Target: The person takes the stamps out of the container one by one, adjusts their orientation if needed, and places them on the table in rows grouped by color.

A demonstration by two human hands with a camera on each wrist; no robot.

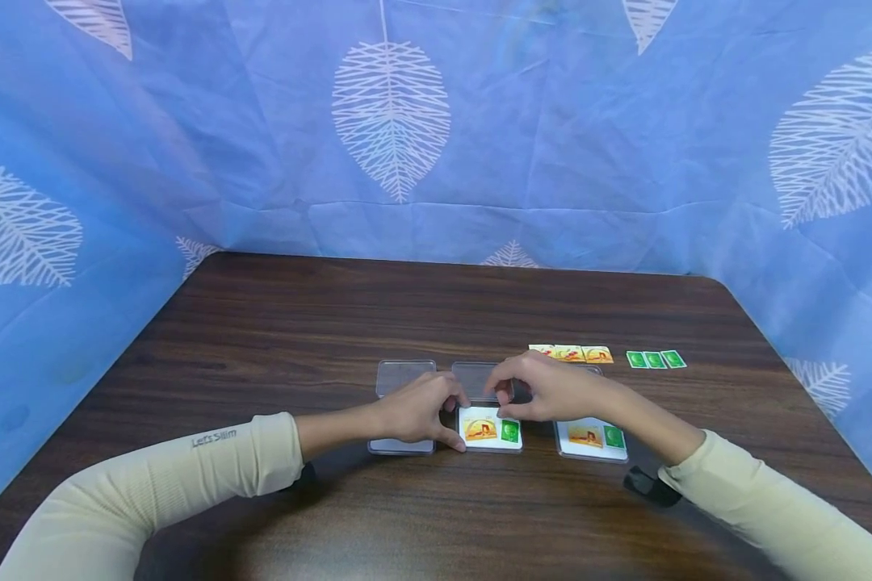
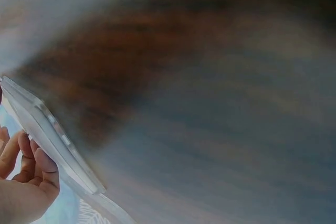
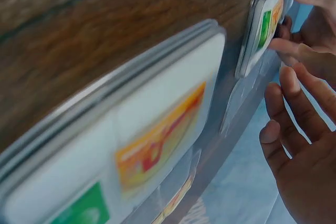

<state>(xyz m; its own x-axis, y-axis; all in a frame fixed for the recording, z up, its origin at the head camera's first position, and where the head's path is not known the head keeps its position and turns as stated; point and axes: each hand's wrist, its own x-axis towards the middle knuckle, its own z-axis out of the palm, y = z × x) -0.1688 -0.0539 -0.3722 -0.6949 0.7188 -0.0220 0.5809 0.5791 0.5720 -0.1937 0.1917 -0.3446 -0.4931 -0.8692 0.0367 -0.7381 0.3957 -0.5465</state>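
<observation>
A flat clear case (image 1: 494,449) with a white insert lies in the middle, bearing an orange picture card (image 1: 480,429) and a small green card (image 1: 510,431). My left hand (image 1: 416,409) holds this case at its left side, thumb at the near corner and index finger at the far one. Above its right side is my right hand (image 1: 555,389), thumb tip at the green card's upper edge and the other fingers loosely bent. In the right wrist view, that hand (image 3: 307,129) has its lower fingers spread, holding nothing.
A similar case (image 1: 592,455) with orange and green cards lies right; another white one (image 1: 401,446) lies left, partly under my left hand. Clear lids (image 1: 404,376) extend behind the cases. Farther back are orange picture cards (image 1: 569,353) and several green cards (image 1: 656,360).
</observation>
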